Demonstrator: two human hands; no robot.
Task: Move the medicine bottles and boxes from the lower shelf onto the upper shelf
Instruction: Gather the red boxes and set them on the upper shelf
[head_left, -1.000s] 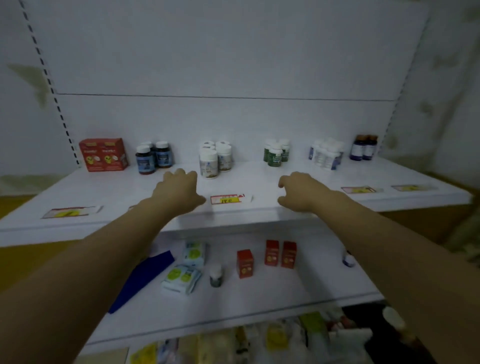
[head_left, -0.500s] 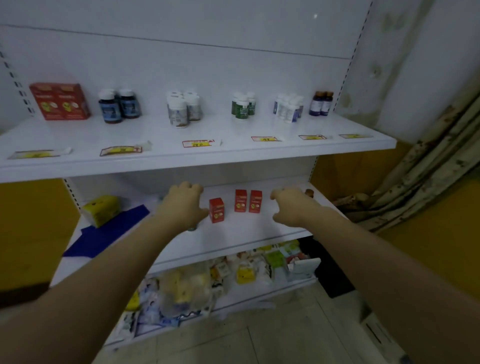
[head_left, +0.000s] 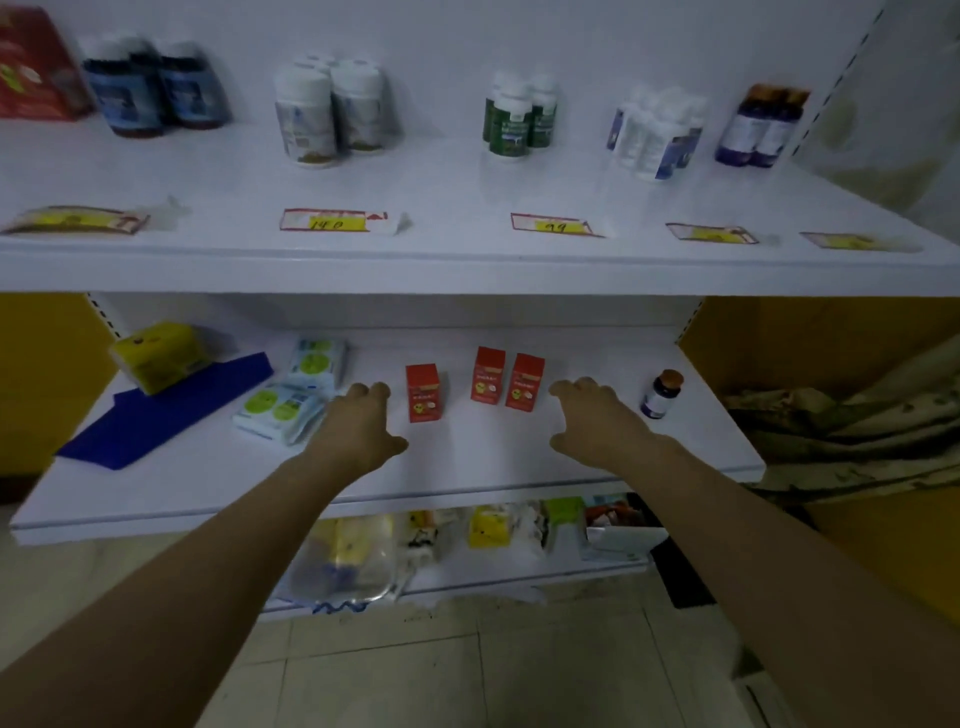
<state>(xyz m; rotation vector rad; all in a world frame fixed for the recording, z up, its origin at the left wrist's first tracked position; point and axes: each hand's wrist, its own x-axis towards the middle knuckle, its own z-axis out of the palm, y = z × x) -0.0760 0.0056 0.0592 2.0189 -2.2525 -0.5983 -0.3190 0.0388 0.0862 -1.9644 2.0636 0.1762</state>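
Three small red boxes stand on the lower shelf (head_left: 467, 467): one alone (head_left: 423, 392) and a pair (head_left: 508, 382) to its right. A small dark bottle with a brown cap (head_left: 661, 394) stands near the shelf's right end. My left hand (head_left: 358, 426) hovers just left of the single red box, fingers apart and holding nothing. My right hand (head_left: 592, 421) hovers just right of the pair, also with nothing in it. The small white-capped bottle seen earlier is hidden behind my left hand. The upper shelf (head_left: 467, 270) carries groups of bottles and a red box (head_left: 36, 67).
On the lower shelf's left lie a yellow pack (head_left: 156, 356), a blue sheet (head_left: 166, 410) and white-green packets (head_left: 296, 395). Price tags (head_left: 332, 221) sit along the upper shelf's front. A bottom shelf holds bagged goods (head_left: 353, 561). Yellow panels flank the unit; tiled floor below.
The view dropped from the upper shelf to the lower one. Both hands came down from the upper shelf's edge to the lower shelf, on either side of the red boxes.
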